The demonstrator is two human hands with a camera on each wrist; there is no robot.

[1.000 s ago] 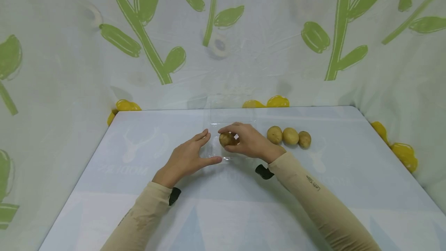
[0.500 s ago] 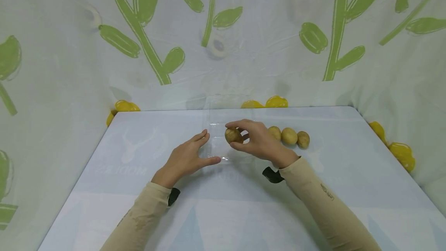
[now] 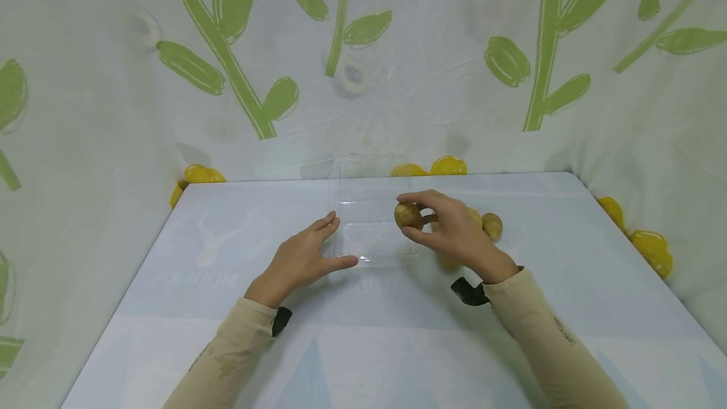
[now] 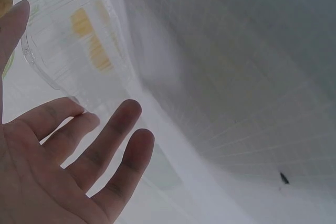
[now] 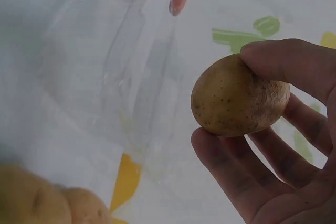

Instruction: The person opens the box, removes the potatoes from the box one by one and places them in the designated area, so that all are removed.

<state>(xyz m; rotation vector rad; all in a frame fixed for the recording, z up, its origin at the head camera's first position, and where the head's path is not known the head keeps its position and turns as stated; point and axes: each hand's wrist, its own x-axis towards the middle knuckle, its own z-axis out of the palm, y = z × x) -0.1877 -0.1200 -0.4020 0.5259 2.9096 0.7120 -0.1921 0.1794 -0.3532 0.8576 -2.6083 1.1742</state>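
My right hand (image 3: 457, 232) pinches a small brown potato (image 3: 407, 216) between thumb and fingertips, above the right edge of a clear plastic container (image 3: 372, 260). In the right wrist view the held potato (image 5: 236, 98) has a rough, darker patch near the thumb. The container's transparent lid (image 3: 372, 175) stands raised at the back. At the container's left side, my left hand (image 3: 301, 264) has its thumb and fingers spread apart, holding nothing. The left wrist view puts its fingertips (image 4: 79, 109) right at the clear plastic edge.
More potatoes lie to the right of the container, partly hidden behind my right hand; one potato (image 3: 491, 226) shows at the far right of them. A pale printed cloth covers the table (image 3: 216, 346). Behind it hangs a flowered curtain (image 3: 426, 81).
My right hand has lifted the potato and carried it rightward, from over the container's middle to its right edge. My left hand has stayed beside the container.
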